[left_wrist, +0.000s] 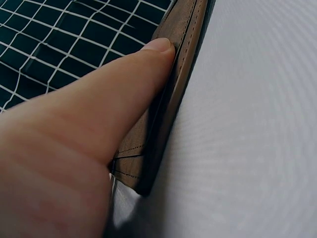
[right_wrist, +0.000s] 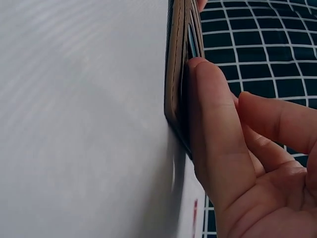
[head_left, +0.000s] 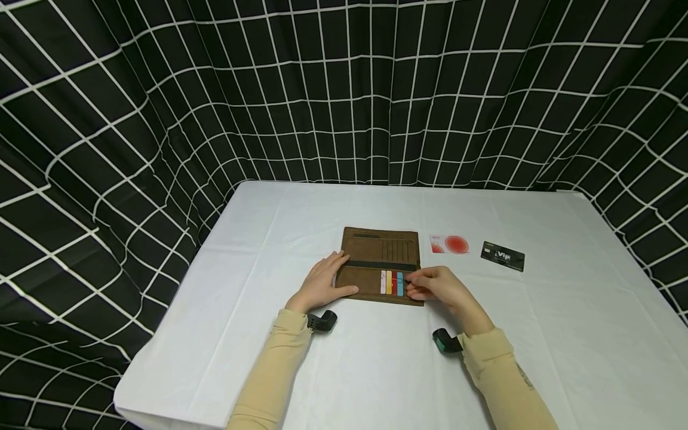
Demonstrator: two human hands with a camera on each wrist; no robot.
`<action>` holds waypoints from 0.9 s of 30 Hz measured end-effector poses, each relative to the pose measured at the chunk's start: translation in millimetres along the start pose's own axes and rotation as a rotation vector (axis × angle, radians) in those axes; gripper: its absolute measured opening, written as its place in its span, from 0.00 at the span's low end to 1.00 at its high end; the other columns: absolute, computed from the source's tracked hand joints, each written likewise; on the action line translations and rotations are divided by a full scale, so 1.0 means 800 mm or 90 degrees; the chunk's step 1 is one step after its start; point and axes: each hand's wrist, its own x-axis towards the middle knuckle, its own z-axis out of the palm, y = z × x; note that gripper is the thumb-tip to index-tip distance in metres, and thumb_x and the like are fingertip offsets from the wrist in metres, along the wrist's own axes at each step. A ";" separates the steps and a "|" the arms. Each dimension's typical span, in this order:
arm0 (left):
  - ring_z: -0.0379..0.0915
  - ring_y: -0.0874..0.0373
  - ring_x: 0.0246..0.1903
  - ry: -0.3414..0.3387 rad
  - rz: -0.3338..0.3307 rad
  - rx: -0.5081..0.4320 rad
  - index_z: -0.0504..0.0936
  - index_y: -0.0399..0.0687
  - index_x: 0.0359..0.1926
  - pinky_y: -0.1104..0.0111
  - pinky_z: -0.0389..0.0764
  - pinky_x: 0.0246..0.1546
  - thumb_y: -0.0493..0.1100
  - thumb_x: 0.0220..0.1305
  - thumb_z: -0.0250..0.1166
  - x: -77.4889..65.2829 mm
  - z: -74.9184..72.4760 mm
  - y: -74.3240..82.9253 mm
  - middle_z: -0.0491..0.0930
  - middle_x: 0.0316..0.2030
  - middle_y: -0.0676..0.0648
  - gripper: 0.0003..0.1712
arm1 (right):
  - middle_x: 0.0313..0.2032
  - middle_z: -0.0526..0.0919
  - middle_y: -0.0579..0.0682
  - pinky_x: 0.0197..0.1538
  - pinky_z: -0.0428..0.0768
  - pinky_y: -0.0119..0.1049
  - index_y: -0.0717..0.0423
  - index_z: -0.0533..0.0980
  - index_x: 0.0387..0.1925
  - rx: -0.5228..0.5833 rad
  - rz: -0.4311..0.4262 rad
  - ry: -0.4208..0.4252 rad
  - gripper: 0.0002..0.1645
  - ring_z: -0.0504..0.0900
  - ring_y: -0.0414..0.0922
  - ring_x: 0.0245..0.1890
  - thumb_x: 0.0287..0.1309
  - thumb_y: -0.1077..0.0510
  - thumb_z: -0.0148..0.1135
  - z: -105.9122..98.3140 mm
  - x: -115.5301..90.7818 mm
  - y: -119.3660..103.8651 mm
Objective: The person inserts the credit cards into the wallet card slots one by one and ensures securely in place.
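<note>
A brown wallet [head_left: 371, 294] lies unfolded on the white table, with a dark band across its middle. Several coloured cards [head_left: 394, 283] show in the slots of its near half, pink, yellow, red and blue. My left hand [head_left: 321, 282] rests along the wallet's left side, thumb on the near edge and fingertips by the fold. At the right end of the filled slots, my right hand [head_left: 438, 285] touches the wallet with thumb and fingertips. In the right wrist view its straight thumb [right_wrist: 215, 109] presses by the slots, and no card between the fingers can be made out.
Right of the wallet lie a white card with a red disc [head_left: 449, 244] and, farther right, a black card marked Vip [head_left: 502, 256]. A white cloth [head_left: 258, 239] covers the table. Black curtains with a white grid [head_left: 349, 89] hang behind and at both sides.
</note>
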 end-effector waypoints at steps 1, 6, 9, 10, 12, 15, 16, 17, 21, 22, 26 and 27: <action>0.35 0.58 0.69 -0.002 -0.002 0.001 0.53 0.52 0.71 0.62 0.39 0.66 0.71 0.55 0.57 0.000 0.000 0.000 0.46 0.71 0.50 0.50 | 0.34 0.80 0.63 0.37 0.81 0.36 0.83 0.68 0.49 -0.002 -0.002 0.003 0.18 0.83 0.46 0.32 0.64 0.69 0.48 -0.001 -0.002 0.000; 0.35 0.58 0.69 -0.001 -0.001 0.006 0.53 0.52 0.71 0.63 0.39 0.66 0.70 0.55 0.57 0.001 -0.001 0.001 0.47 0.70 0.50 0.50 | 0.36 0.80 0.62 0.39 0.81 0.37 0.82 0.68 0.49 -0.033 -0.021 0.011 0.19 0.82 0.48 0.35 0.63 0.67 0.51 -0.010 -0.012 0.003; 0.35 0.59 0.69 -0.004 -0.004 0.009 0.53 0.52 0.71 0.64 0.38 0.66 0.70 0.55 0.57 0.000 -0.001 0.001 0.46 0.71 0.50 0.50 | 0.38 0.80 0.63 0.40 0.81 0.38 0.82 0.68 0.50 -0.056 -0.032 0.011 0.21 0.81 0.49 0.37 0.63 0.65 0.53 -0.019 -0.018 0.007; 0.34 0.59 0.69 -0.005 -0.005 0.009 0.53 0.52 0.71 0.64 0.38 0.66 0.71 0.55 0.56 0.000 -0.001 0.001 0.46 0.71 0.51 0.50 | 0.39 0.80 0.64 0.41 0.81 0.39 0.81 0.68 0.50 -0.062 -0.035 0.011 0.21 0.81 0.50 0.37 0.62 0.65 0.54 -0.023 -0.020 0.009; 0.35 0.58 0.69 -0.001 0.000 0.008 0.53 0.51 0.71 0.63 0.39 0.66 0.70 0.55 0.57 0.000 0.000 0.001 0.47 0.70 0.50 0.50 | 0.41 0.79 0.65 0.42 0.81 0.40 0.81 0.68 0.50 -0.074 -0.045 0.008 0.22 0.81 0.50 0.39 0.62 0.64 0.55 -0.030 -0.024 0.011; 0.36 0.56 0.69 0.004 0.005 0.004 0.54 0.51 0.71 0.61 0.39 0.66 0.70 0.55 0.57 -0.001 -0.001 0.002 0.47 0.70 0.49 0.50 | 0.45 0.77 0.68 0.43 0.80 0.40 0.81 0.68 0.51 -0.090 -0.060 -0.001 0.24 0.80 0.50 0.41 0.61 0.63 0.56 -0.044 -0.030 0.012; 0.36 0.56 0.69 0.005 0.006 0.005 0.54 0.50 0.71 0.61 0.40 0.66 0.70 0.55 0.57 -0.001 -0.001 0.002 0.47 0.70 0.49 0.50 | 0.46 0.76 0.69 0.44 0.80 0.40 0.81 0.67 0.51 -0.097 -0.064 -0.002 0.25 0.80 0.50 0.42 0.61 0.62 0.57 -0.048 -0.032 0.012; 0.37 0.56 0.69 0.007 0.008 0.003 0.54 0.50 0.71 0.60 0.40 0.66 0.69 0.56 0.57 -0.002 -0.001 0.002 0.48 0.70 0.48 0.49 | 0.47 0.76 0.69 0.44 0.80 0.40 0.80 0.67 0.52 -0.105 -0.064 -0.001 0.26 0.80 0.49 0.42 0.60 0.62 0.57 -0.053 -0.035 0.013; 0.36 0.56 0.69 0.003 0.002 0.001 0.53 0.50 0.71 0.61 0.39 0.66 0.69 0.56 0.58 -0.002 -0.002 0.004 0.47 0.70 0.49 0.49 | 0.50 0.74 0.69 0.45 0.79 0.38 0.77 0.66 0.55 -0.144 -0.061 0.011 0.29 0.80 0.46 0.43 0.60 0.59 0.60 -0.072 -0.042 0.014; 0.35 0.56 0.69 0.001 0.001 0.001 0.53 0.51 0.71 0.62 0.38 0.66 0.69 0.56 0.57 -0.003 -0.001 0.004 0.46 0.70 0.49 0.49 | 0.50 0.74 0.68 0.45 0.79 0.37 0.76 0.67 0.55 -0.158 -0.058 0.019 0.29 0.80 0.45 0.42 0.59 0.58 0.60 -0.077 -0.044 0.014; 0.35 0.57 0.69 -0.004 -0.003 0.006 0.52 0.52 0.71 0.63 0.38 0.66 0.69 0.56 0.57 -0.002 -0.001 0.004 0.46 0.71 0.50 0.49 | 0.51 0.74 0.66 0.42 0.77 0.34 0.73 0.66 0.57 -0.195 -0.058 0.042 0.31 0.78 0.39 0.41 0.58 0.57 0.62 -0.097 -0.050 0.016; 0.35 0.58 0.69 -0.004 -0.004 0.007 0.52 0.52 0.71 0.63 0.38 0.66 0.69 0.56 0.57 -0.002 -0.002 0.004 0.46 0.71 0.50 0.49 | 0.51 0.74 0.66 0.42 0.76 0.33 0.73 0.66 0.57 -0.199 -0.058 0.048 0.31 0.77 0.38 0.41 0.58 0.57 0.62 -0.102 -0.051 0.017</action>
